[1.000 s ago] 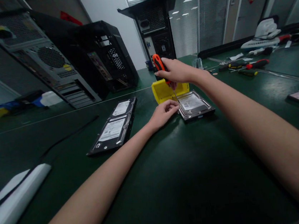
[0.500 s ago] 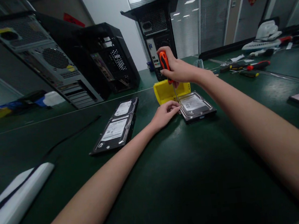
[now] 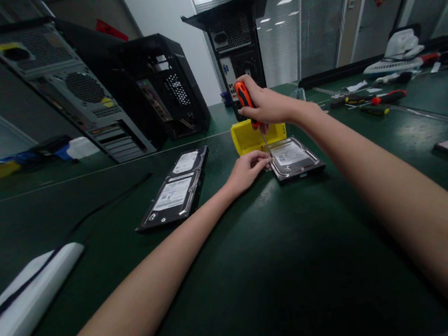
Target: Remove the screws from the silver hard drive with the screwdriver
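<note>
Right hand [image 3: 267,106] grips orange screwdriver [image 3: 245,96], tip down on hard drive's [image 3: 293,156] left corner. Left hand [image 3: 248,169], fingers curled, steadies that corner. Drive lies mid-counter [image 3: 284,269], yellow box [image 3: 247,137] just behind.

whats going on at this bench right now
A person is working on a hard drive lying flat on the green table. The right hand grips an orange-handled screwdriver, its shaft pointing down at the drive's near left corner. The left hand rests at that same corner. A yellow tray sits just behind, and two more drives lie to the left.
</note>
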